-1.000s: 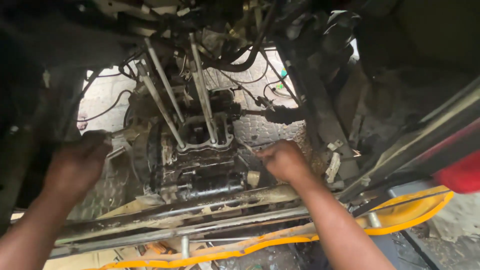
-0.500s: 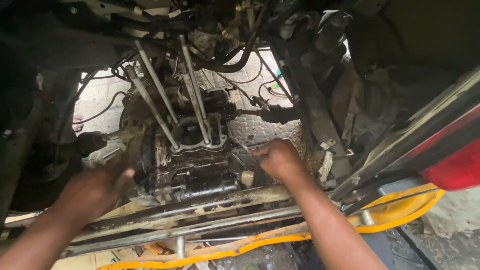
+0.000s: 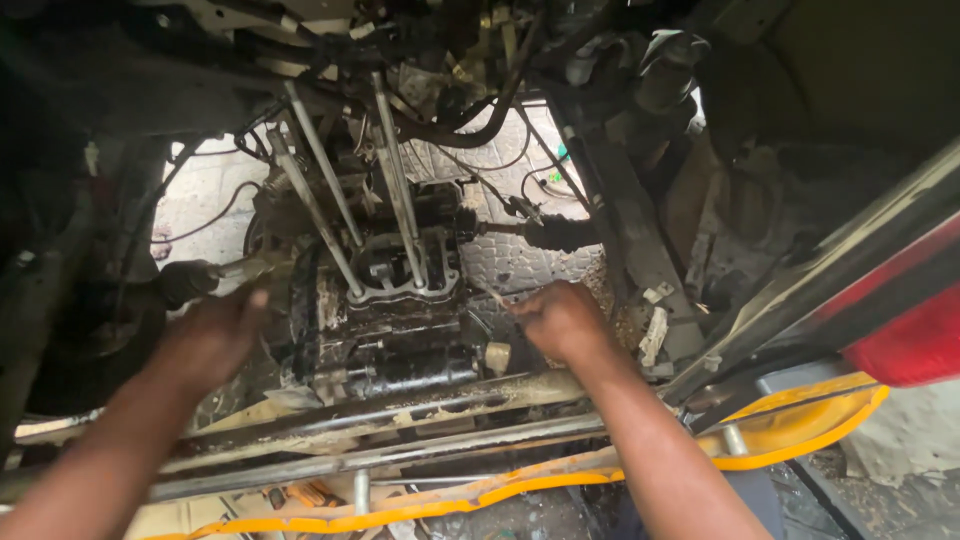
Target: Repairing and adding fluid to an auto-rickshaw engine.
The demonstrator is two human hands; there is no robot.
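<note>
**Listener:** What does the head camera show?

**Me:** I'm looking down into the open underside of a small vehicle. In the middle sits a grimy engine block (image 3: 385, 320), with four long metal studs (image 3: 400, 195) rising from its top toward the frame above.

**Listener:** Where are your hands?

**Me:** My left hand (image 3: 210, 335) rests against the block's left side, fingers loosely curled, near a rubber-booted shaft (image 3: 185, 282). It seems to be steadying the block. I cannot tell whether it grips anything. My right hand (image 3: 562, 318) is at the block's right side, fingers curled inward, apparently pinching something thin. The object itself is too small to make out.

**Listener:** What else is around?

**Me:** Greasy steel bars (image 3: 400, 430) cross below my wrists, and a yellow body edge (image 3: 780, 445) curves beneath them. Black hoses (image 3: 480, 125) and wires hang above. Patterned paving (image 3: 520, 260) shows through the gaps.
</note>
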